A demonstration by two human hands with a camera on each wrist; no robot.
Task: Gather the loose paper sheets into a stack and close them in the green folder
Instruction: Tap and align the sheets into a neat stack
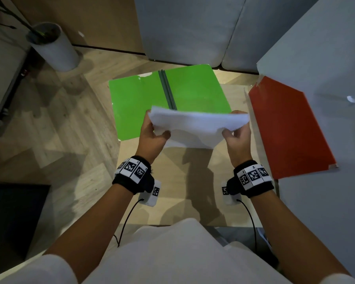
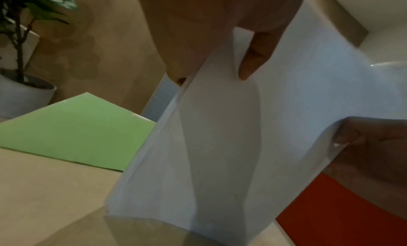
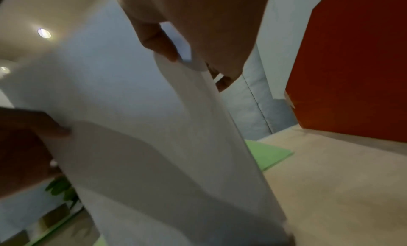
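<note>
A stack of white paper sheets [image 1: 195, 125] is held upright above the small wooden table [image 1: 193, 181], its lower edge near the tabletop. My left hand [image 1: 154, 130] grips the stack's left side and my right hand [image 1: 237, 130] grips its right side. The green folder [image 1: 141, 99] lies open and flat behind the stack, its dark spine [image 1: 167, 89] running down the middle. In the left wrist view the paper sheets [image 2: 242, 145] fill the centre, with the green folder [image 2: 72, 127] at left. The right wrist view shows the paper sheets [image 3: 154, 145] and a corner of the green folder [image 3: 270, 154].
A red folder [image 1: 289, 128] leans against the grey sofa [image 1: 326, 58] at the right. A grey plant pot [image 1: 53, 48] stands on the floor at the back left. Grey cushions [image 1: 189, 27] rise behind the table. The table's near half is bare wood.
</note>
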